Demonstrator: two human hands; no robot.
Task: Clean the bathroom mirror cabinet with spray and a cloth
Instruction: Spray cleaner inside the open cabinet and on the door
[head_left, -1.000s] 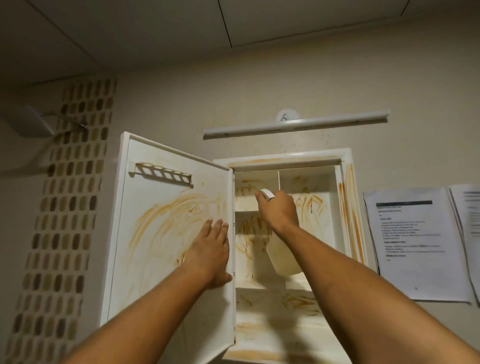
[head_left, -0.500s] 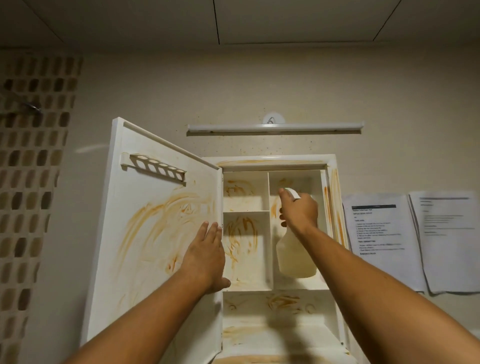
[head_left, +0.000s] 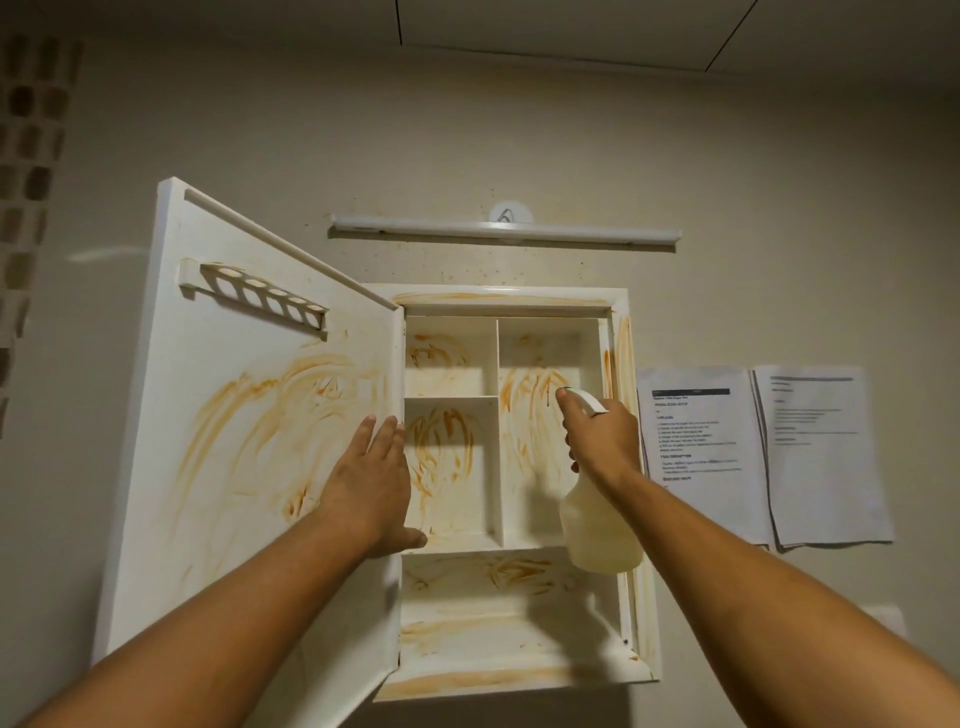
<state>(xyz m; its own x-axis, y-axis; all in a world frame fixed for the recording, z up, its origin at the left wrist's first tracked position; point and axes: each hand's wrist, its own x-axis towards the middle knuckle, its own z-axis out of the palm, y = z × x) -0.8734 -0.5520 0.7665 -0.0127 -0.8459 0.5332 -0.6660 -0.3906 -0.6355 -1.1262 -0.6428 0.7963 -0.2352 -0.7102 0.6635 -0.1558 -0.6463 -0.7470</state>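
Cabinet (head_left: 501, 301), white, mounted on the wall ahead of us, its door (head_left: 234, 467) swung open to our left.

1. Our left hand (head_left: 371, 488): fingers straight and close together, laid flat on the door's inner face at its free edge, thumb spread out below.
2. Our right hand (head_left: 602, 441): fingers curled round the neck of a spray bottle (head_left: 600, 540). The white nozzle pokes out above the hand, towards the tall right compartment. The clear body hangs below the hand, in front of that compartment's lower right corner.
3. Door, inner face: broad orange smears; a holder (head_left: 254, 296) with a row of round holes near the top.
4. Cabinet interior: two small compartments stacked on the left, one tall one on the right, one wide one beneath. We see orange smears in each and on the frame.
5. Wall behind: a light bar (head_left: 506, 231) above the cabinet, two printed sheets (head_left: 701, 457) to its right, mosaic tiles (head_left: 26, 182) far left.
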